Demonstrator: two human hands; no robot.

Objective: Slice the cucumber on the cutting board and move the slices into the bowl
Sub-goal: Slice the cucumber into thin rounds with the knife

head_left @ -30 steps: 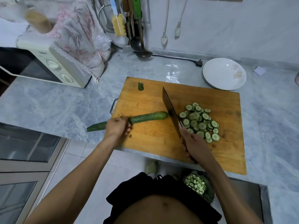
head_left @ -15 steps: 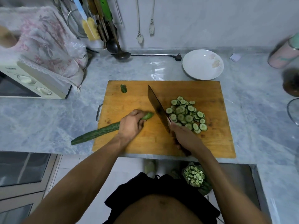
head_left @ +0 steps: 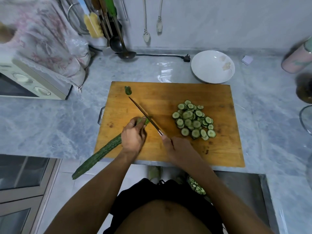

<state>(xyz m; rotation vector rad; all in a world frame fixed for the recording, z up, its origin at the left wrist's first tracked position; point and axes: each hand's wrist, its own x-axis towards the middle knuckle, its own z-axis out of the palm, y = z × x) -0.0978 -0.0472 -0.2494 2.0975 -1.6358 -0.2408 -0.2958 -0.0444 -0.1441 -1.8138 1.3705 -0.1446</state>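
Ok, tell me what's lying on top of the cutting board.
On the cutting board: a pile of slices, a cut-off end piece, and the cucumber under the left hand, knife at its tip. Board beneath the hands is hidden.

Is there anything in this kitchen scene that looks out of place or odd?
Yes. The cucumber lies slanted, and much of it hangs past the cutting board and off the counter edge, held only by the left hand. One cut end piece lies alone at the board's far left, apart from the slice pile.
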